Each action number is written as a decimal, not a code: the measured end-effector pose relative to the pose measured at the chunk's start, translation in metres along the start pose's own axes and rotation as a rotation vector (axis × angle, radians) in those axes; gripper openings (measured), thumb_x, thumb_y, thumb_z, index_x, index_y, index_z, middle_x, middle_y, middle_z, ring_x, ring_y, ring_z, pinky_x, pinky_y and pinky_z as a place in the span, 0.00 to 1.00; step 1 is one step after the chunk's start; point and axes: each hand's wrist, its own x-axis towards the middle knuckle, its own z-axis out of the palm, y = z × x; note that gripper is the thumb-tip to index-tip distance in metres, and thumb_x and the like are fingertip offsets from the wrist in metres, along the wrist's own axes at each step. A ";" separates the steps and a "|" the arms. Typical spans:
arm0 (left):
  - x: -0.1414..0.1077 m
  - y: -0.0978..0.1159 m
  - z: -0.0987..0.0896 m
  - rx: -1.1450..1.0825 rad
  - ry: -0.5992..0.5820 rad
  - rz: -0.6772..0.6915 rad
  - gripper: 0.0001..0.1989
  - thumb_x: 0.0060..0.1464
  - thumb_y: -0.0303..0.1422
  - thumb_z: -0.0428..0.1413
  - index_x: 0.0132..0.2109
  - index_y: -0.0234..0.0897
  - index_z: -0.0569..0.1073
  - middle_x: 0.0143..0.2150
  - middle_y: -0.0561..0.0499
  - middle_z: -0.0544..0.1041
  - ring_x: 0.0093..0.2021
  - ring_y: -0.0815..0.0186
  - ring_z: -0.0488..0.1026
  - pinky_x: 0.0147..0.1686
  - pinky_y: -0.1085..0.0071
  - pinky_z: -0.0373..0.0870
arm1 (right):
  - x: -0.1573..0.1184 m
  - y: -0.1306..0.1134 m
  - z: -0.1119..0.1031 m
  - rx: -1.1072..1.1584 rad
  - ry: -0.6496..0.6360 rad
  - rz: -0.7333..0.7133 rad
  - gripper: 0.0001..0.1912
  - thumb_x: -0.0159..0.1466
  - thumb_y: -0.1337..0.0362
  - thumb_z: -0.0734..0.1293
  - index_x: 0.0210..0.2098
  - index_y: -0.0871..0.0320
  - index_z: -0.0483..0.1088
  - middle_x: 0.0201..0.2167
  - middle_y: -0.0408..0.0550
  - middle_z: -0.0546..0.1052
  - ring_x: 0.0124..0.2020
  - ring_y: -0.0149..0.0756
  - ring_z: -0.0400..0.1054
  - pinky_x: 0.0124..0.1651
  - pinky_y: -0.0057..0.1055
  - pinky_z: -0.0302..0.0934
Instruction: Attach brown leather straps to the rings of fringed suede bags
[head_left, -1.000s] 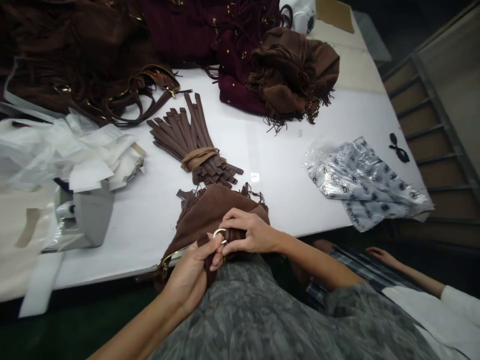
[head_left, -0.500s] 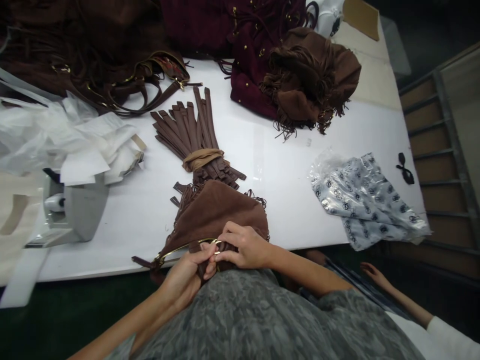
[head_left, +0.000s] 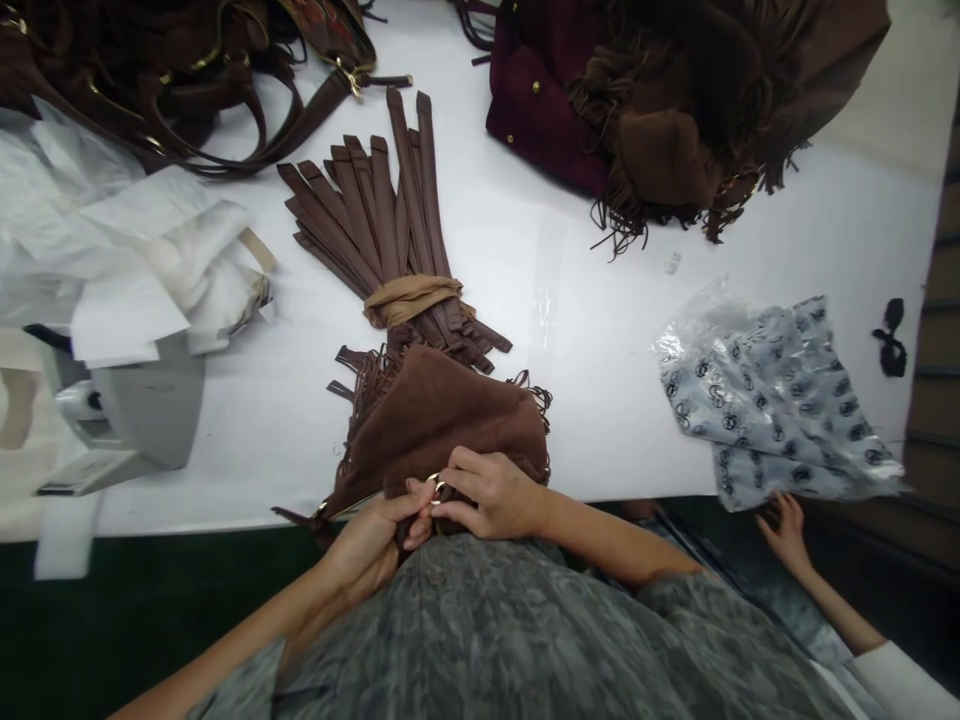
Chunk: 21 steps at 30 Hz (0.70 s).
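Note:
A brown suede-like fringed bag lies at the table's front edge, against my body. My left hand is closed on the bag's near edge, thumb and finger pinched beside a small gold ring. From the other side, my right hand is closed over the same spot, its fingertips at the ring. What lies under the fingers is partly hidden. Just beyond the bag, a bundle of brown straps is tied round with a tan cloth band.
A grey tape dispenser and crumpled white paper are at left. Brown bags lie at the back left, maroon and brown bags at the back right. Printed plastic packaging is at right, near another person's hand.
The view has shifted forward and down, so the back bags sit higher in frame. My hands stay pinched at the ring. The other person's hand has risen toward the plastic packaging.

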 end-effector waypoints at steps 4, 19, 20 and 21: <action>0.009 0.009 -0.014 0.085 -0.066 -0.059 0.18 0.43 0.40 0.69 0.24 0.32 0.70 0.19 0.57 0.62 0.19 0.76 0.54 0.19 0.78 0.50 | 0.003 0.009 0.005 0.043 -0.009 0.015 0.14 0.68 0.58 0.61 0.38 0.64 0.70 0.32 0.51 0.70 0.32 0.34 0.66 0.32 0.28 0.63; 0.031 0.034 -0.027 0.719 -0.190 0.073 0.17 0.52 0.46 0.58 0.32 0.35 0.67 0.23 0.60 0.61 0.23 0.73 0.54 0.23 0.76 0.50 | 0.006 0.030 0.014 0.316 -0.052 0.059 0.16 0.64 0.55 0.67 0.41 0.63 0.72 0.34 0.50 0.70 0.34 0.32 0.66 0.37 0.28 0.64; 0.031 0.032 -0.028 0.674 -0.196 0.042 0.18 0.53 0.47 0.58 0.33 0.35 0.67 0.23 0.60 0.60 0.22 0.73 0.53 0.22 0.76 0.48 | 0.005 0.031 0.015 0.314 -0.044 0.058 0.16 0.64 0.55 0.66 0.41 0.63 0.72 0.34 0.50 0.70 0.33 0.33 0.66 0.37 0.28 0.64; 0.030 0.030 -0.029 0.648 -0.193 0.032 0.18 0.53 0.47 0.57 0.35 0.35 0.67 0.22 0.60 0.60 0.22 0.73 0.52 0.22 0.76 0.48 | 0.004 0.030 0.015 0.311 -0.040 0.058 0.16 0.64 0.55 0.66 0.41 0.64 0.72 0.34 0.51 0.70 0.33 0.33 0.66 0.37 0.28 0.64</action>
